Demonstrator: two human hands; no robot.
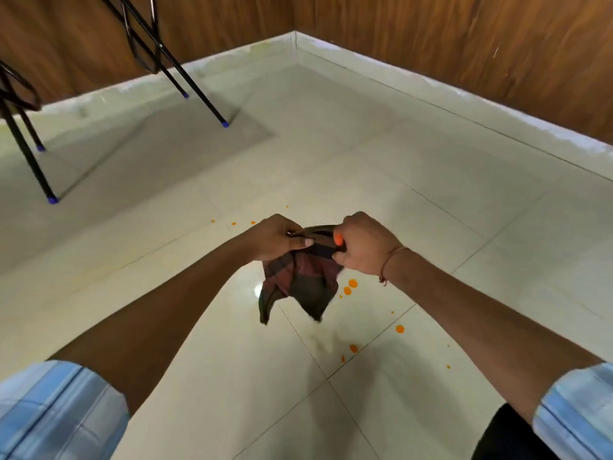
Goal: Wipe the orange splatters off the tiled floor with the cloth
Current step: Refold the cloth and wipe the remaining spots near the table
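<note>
A dark checked cloth (pixel 300 283) in maroon and brown hangs in the air above the pale tiled floor (pixel 381 180). My left hand (pixel 277 237) grips its top edge on the left, and my right hand (pixel 363 247) grips the top edge on the right. An orange smear shows on my right thumb. Orange splatters (pixel 350 287) lie on the tiles just right of the hanging cloth. More orange drops (pixel 399 329) sit nearer me, and small orange dots (pixel 234 223) lie beyond my left hand.
Black metal chair legs (pixel 199 88) with blue caps stand at the back left, and another black chair leg (pixel 30 161) stands at the far left. Wood-panelled walls (pixel 464 54) with a pale skirting meet in a corner ahead.
</note>
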